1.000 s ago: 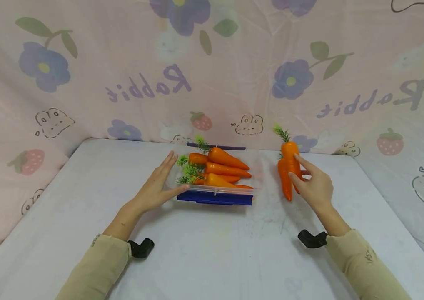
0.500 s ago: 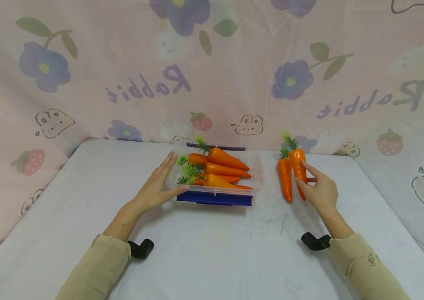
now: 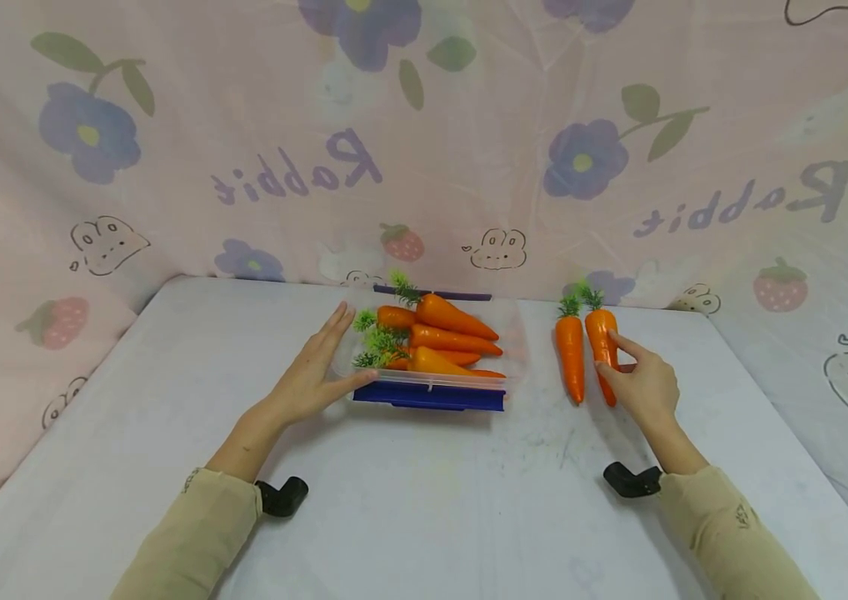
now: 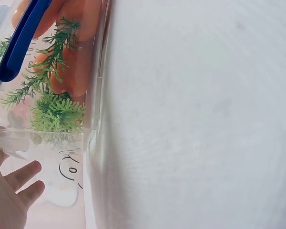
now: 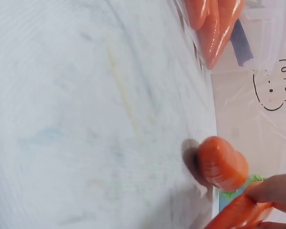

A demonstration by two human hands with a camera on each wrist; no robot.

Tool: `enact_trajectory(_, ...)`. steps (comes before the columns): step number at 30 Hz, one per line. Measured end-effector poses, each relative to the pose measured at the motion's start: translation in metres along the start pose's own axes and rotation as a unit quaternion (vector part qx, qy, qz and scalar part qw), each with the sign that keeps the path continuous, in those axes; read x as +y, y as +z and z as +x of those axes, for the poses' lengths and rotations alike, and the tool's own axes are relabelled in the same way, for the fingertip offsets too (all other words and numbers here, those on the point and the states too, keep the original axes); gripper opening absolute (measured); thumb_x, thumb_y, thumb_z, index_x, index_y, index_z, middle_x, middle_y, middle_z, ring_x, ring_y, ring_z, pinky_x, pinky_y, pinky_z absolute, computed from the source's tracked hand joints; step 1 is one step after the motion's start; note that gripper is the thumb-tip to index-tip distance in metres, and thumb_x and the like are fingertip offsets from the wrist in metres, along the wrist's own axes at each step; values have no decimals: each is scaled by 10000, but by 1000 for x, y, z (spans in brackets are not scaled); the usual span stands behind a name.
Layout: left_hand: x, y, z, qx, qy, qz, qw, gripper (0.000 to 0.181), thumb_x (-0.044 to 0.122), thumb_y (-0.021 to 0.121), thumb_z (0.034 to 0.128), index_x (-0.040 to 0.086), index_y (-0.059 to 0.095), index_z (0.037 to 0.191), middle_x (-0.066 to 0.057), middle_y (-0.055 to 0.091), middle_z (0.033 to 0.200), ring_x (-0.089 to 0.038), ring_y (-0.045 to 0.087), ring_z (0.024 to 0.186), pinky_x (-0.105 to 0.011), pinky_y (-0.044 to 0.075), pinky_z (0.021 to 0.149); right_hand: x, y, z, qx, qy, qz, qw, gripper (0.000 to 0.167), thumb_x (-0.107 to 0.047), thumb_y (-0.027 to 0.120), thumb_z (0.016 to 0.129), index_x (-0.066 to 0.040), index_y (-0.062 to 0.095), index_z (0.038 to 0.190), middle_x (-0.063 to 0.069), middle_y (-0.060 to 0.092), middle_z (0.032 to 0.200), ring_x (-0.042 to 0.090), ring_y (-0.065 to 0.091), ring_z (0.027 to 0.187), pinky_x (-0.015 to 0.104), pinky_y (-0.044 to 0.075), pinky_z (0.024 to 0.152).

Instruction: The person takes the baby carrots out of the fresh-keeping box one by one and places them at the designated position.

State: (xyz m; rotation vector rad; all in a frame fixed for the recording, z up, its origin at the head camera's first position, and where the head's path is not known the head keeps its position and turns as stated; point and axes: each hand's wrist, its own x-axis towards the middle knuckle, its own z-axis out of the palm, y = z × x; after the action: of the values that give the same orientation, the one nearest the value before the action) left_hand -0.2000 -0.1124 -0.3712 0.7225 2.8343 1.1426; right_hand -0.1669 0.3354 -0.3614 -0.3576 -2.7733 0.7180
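A clear plastic box (image 3: 514,333) with blue side latches (image 3: 427,396) stands mid-table, holding several orange carrots (image 3: 456,337) with green tops (image 3: 382,342). My left hand (image 3: 311,375) rests on the box's left end, fingers spread and straight; the left wrist view shows its fingertips beside the clear wall. On the right, my right hand (image 3: 641,379) pinches a carrot (image 3: 601,337) between thumb and fingers, its leafy top pointing away from me. Just left of it another carrot (image 3: 570,358) lies on the table; in the right wrist view this carrot (image 5: 224,164) appears tip-on.
The white tabletop (image 3: 424,508) runs back to a pink printed cloth (image 3: 439,167) with flowers and rabbits. A black wrist mount (image 3: 285,497) sits at the left cuff and another black mount (image 3: 630,481) at the right.
My right hand has moved slightly right and lowered its carrot from over the other one to beside it, on the right. The left hand and box stay put.
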Motion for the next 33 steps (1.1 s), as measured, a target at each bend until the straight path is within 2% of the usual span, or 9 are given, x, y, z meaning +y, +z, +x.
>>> enact_trajectory(6, -1, 0, 0, 14, -9, -7, 10000, 920, 548, 602, 878, 287, 33, 1553, 82, -54, 1614, -366, 116, 1467, -656, 177, 1114, 3, 1, 5, -233, 200, -35, 9995, 563, -242, 645, 883, -66, 493, 1396, 280, 601, 1220, 381, 654, 874, 260, 445, 558)
enact_trajectory(12, -2, 1, 1, 6, -5, -22, 10000, 924, 551, 604, 876, 290, 30, 1552, 84, -57, 1613, -362, 105, 1470, -653, 164, 1119, 7, 4, 10, -330, 265, -178, 9989, 564, -246, 639, 868, -33, 509, 1373, 286, 625, 1167, 364, 656, 813, 274, 439, 545)
enact_trajectory(19, -1, 1, 1, 8, -27, -14, 10000, 923, 548, 604, 877, 284, 33, 1553, 85, -56, 1613, -356, 104, 1471, -647, 162, 1124, 7, 5, 14, -626, 379, -356, 9967, 585, -283, 629, 876, -15, 494, 1377, 316, 549, 1268, 359, 583, 814, 306, 426, 566)
enact_trajectory(23, -1, 0, 1, 6, -23, -45, 10000, 926, 547, 605, 877, 264, 41, 1555, 81, -52, 1614, -344, 96, 1474, -631, 157, 1135, 8, 4, 15, -663, 344, -402, 9964, 589, -285, 628, 873, 1, 494, 1371, 328, 577, 1201, 339, 576, 769, 287, 408, 534)
enact_trajectory(33, -2, 1, 1, -30, -59, -23, 10000, 930, 564, 598, 875, 281, 27, 1553, 86, -62, 1613, -346, 98, 1474, -628, 163, 1134, 10, 2, 14, -726, 273, -475, 9959, 616, -310, 648, 875, 9, 484, 1375, 339, 543, 1254, 421, 609, 922, 323, 465, 595)
